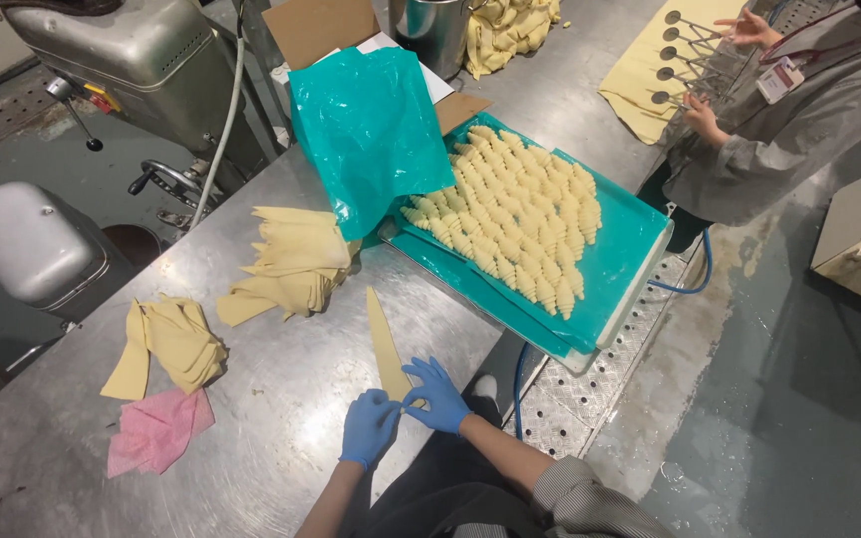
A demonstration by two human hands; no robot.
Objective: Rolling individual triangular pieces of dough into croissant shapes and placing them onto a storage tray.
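A long pale dough triangle [383, 334] lies on the steel table [281, 418], its tip pointing away from me. Both my hands wear blue gloves. My left hand [369, 426] and my right hand [437, 395] pinch the wide near end of the triangle at the table's edge. A pile of cut dough triangles [291, 261] lies just beyond. To the right, a tray lined with teal plastic [630, 249] holds several rows of rolled raw croissants [520, 214].
A smaller dough pile [173, 344] and a pink cloth [156, 430] lie at the left. A teal plastic sheet [366, 130] stands over a cardboard box. A grey machine [142, 60] sits behind. Another person [799, 120] handles a multi-wheel cutter over a dough sheet [640, 70].
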